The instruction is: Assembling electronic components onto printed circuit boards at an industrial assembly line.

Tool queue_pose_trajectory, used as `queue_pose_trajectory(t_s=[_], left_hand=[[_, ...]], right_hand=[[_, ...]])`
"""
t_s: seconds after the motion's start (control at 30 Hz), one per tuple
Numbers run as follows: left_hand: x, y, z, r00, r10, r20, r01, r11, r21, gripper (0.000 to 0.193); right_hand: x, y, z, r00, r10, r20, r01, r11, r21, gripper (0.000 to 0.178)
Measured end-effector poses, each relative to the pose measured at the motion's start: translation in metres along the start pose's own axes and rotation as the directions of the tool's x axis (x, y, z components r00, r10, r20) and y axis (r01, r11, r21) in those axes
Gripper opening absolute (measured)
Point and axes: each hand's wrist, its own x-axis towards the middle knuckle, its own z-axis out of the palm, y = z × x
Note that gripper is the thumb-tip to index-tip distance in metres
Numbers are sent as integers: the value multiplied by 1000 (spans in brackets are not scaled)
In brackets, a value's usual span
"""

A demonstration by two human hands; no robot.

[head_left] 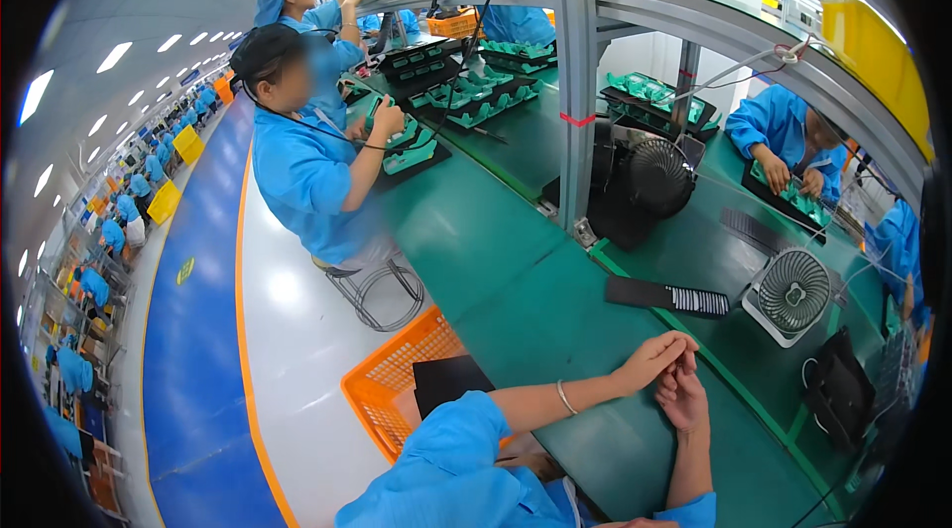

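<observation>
A flat, matte black strip point(635, 291) with a white-striped right end is seen right of centre in the frame, laid on a smooth green tabletop point(476, 231). Right of it, a white-framed desk fan point(793, 290) with a round, curved-ribbed grille is set. Below the strip, the left hand point(650, 363) and right hand point(682, 399) are brought together, fingers loosely curled, fingertips touched to one another.

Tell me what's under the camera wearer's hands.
Around the left hand and the right hand, which touch, bare green table shows. The patch they block is covered, so whether something small lies there can't be told.
</observation>
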Motion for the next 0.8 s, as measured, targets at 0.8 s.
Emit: queue_pose_trajectory(t_s=[0.8], left_hand=[[-1,-40,-8,979,-53,199,38,996,79,47]], right_hand=[[7,0,11,981,-86,-174,77,995,-58,15]])
